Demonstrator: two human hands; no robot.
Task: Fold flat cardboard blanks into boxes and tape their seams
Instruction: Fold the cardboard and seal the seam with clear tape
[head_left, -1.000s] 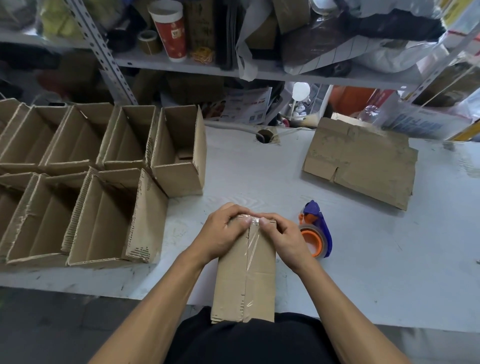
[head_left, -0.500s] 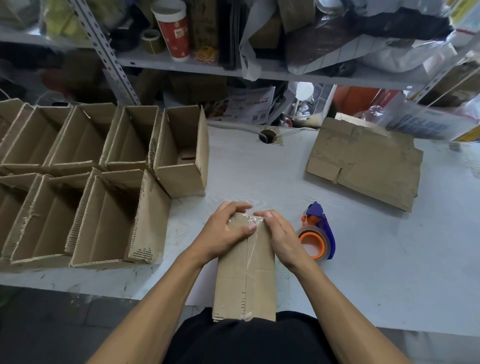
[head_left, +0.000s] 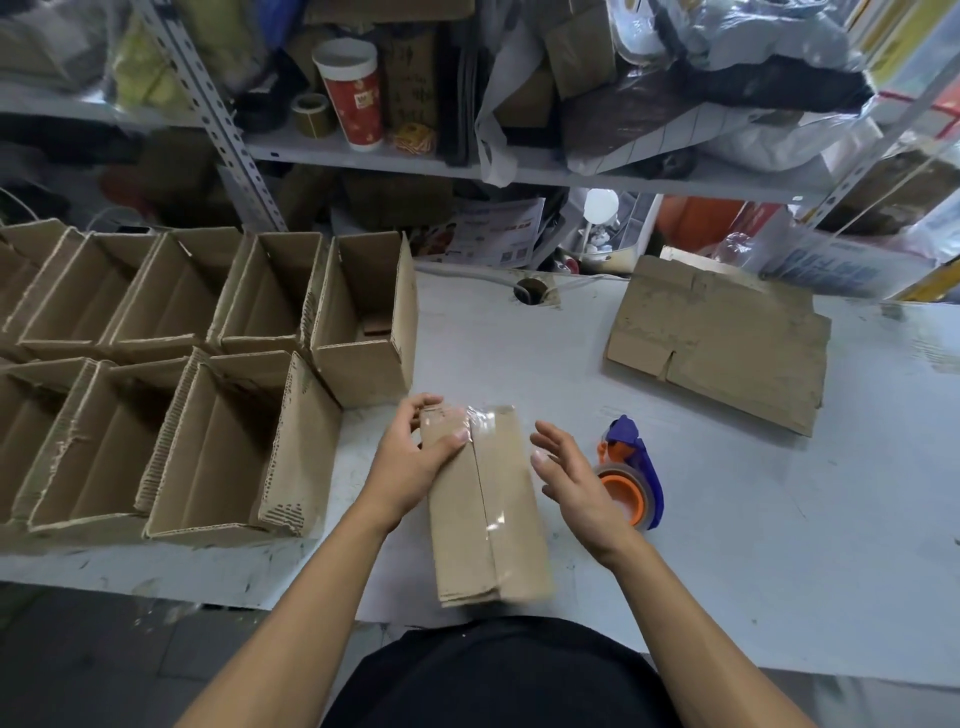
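Note:
A narrow cardboard box (head_left: 488, 514) lies lengthwise in front of me with clear tape along its centre seam and over its far end. My left hand (head_left: 415, 457) grips the box's far left corner, thumb on top and fingers curled round the far edge. My right hand (head_left: 569, 480) hovers just right of the box, fingers spread and relaxed, touching nothing. A tape dispenser (head_left: 631, 480) with an orange core and blue handle sits on the white table (head_left: 779, 519) right of that hand. Flat cardboard blanks (head_left: 722, 338) lie stacked at the far right.
Several open folded boxes (head_left: 208, 441) stand in two rows on the table's left half, the nearest one about a hand's width from my left hand. A cable hole (head_left: 530, 291) is at the table's back. Cluttered shelves (head_left: 467, 161) rise behind. The table's front edge runs under the box.
My right hand has lifted off the box's far end and moved right, opening. My left hand stays on the far left corner. The box has shifted a little.

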